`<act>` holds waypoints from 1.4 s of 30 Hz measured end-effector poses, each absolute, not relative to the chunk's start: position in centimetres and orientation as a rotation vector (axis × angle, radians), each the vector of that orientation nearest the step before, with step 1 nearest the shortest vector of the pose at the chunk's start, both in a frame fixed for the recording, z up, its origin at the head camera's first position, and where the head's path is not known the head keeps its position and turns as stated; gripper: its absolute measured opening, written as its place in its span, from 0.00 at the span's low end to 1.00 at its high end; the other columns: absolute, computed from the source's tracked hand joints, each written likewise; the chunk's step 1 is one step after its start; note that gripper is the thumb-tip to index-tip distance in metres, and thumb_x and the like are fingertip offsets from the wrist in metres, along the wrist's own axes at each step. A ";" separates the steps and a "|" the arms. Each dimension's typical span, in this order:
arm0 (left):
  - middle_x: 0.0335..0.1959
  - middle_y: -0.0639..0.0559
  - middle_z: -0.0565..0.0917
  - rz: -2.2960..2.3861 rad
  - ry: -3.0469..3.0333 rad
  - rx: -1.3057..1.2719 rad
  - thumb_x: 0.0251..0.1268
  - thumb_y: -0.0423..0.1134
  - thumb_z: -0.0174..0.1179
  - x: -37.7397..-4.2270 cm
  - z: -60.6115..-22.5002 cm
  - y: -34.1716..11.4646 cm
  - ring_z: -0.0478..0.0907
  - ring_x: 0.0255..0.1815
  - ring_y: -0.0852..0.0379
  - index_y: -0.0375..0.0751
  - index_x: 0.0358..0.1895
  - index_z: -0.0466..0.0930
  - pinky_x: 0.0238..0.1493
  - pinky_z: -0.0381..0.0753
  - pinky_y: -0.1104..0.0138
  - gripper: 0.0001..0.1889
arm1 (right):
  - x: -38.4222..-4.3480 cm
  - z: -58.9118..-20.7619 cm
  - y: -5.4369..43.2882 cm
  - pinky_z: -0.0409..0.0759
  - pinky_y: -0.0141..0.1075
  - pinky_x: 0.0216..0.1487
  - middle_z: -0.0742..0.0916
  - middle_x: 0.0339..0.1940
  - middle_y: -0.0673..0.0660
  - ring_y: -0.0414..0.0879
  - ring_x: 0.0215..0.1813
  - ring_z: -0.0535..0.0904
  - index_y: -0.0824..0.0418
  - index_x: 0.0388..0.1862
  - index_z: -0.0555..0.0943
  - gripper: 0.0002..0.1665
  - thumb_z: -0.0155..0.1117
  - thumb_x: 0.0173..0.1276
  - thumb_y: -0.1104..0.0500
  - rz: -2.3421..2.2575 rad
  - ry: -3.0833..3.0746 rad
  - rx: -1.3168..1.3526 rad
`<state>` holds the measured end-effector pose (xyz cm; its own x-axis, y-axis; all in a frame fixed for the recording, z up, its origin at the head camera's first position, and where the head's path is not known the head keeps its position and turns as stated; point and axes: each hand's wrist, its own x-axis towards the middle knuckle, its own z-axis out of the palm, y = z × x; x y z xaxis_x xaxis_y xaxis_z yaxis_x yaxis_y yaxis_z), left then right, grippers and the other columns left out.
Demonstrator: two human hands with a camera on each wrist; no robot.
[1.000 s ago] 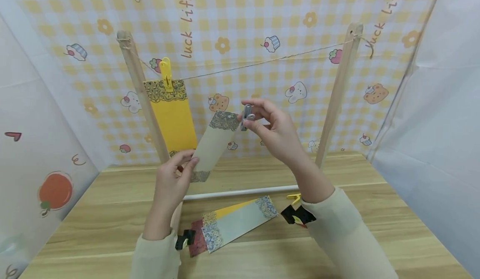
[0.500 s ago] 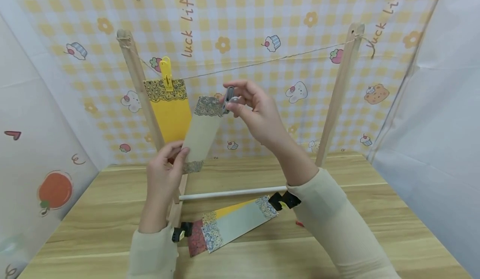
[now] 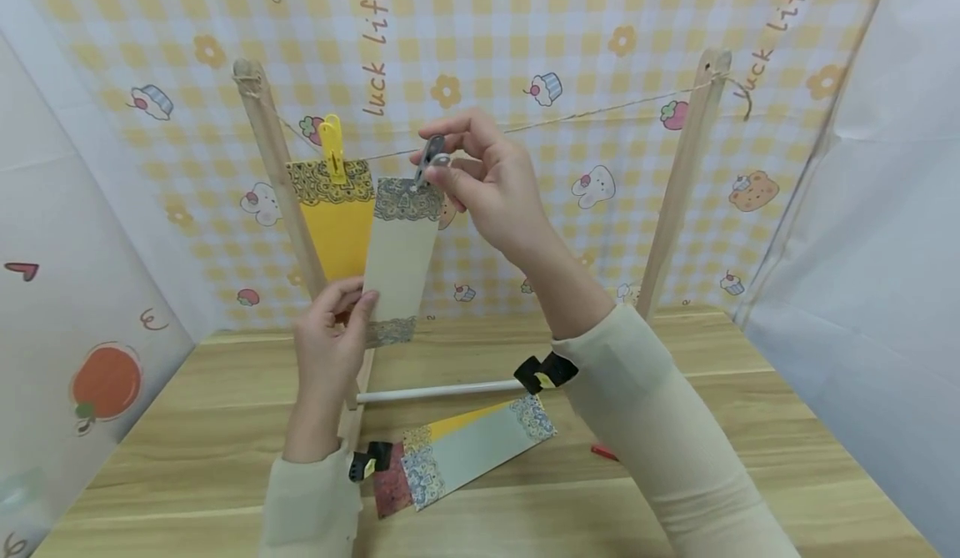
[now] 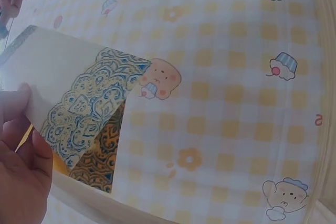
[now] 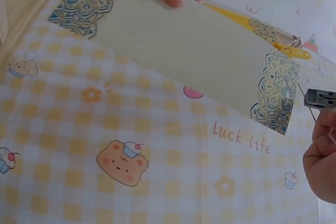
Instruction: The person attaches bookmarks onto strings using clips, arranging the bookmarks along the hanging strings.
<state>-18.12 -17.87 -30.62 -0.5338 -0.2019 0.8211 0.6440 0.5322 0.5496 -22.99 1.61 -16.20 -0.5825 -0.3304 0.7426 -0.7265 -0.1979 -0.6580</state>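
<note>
- Nearest my head camera, a red card (image 3: 392, 487) lies mostly hidden under a pale blue card (image 3: 480, 454).
- My left hand (image 3: 330, 337), raised, pinches the cream card (image 3: 401, 262) upright; its fingertips vanish behind it.
- My right hand (image 3: 491, 183), higher, pinches a grey clip (image 3: 431, 156), cut off in the right wrist view; I can't tell whether it touches the string (image 3: 600, 113).
- Behind hangs a yellow card (image 3: 337, 237), partly covered.
</note>
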 end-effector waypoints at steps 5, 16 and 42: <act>0.31 0.33 0.88 -1.179 -1.808 -0.369 0.62 0.23 0.63 -18.3 -30.9 -17.5 0.70 0.25 0.74 0.24 0.40 0.83 0.30 0.70 0.83 0.05 | -23.0 -15.2 0.9 0.64 0.30 0.18 0.86 0.41 0.62 0.49 0.21 0.78 0.70 0.50 0.76 0.13 0.60 0.68 0.75 1.871 -1.766 1.225; 0.29 0.34 0.87 -1.189 -1.753 -0.303 0.63 0.24 0.63 -18.6 -31.0 -17.4 0.69 0.24 0.73 0.24 0.39 0.83 0.28 0.67 0.82 0.04 | -23.3 -13.5 -0.3 0.60 0.30 0.13 0.86 0.39 0.59 0.41 0.11 0.60 0.70 0.48 0.78 0.11 0.61 0.68 0.75 1.908 -1.758 1.169; 0.33 0.28 0.86 -1.361 -1.711 -0.254 0.65 0.25 0.62 -19.4 -31.2 -16.7 0.74 0.24 0.75 0.20 0.41 0.81 0.25 0.71 0.83 0.07 | -24.1 -12.7 -1.4 0.60 0.29 0.12 0.80 0.32 0.56 0.41 0.19 0.75 0.69 0.49 0.78 0.13 0.61 0.67 0.75 2.011 -1.938 1.087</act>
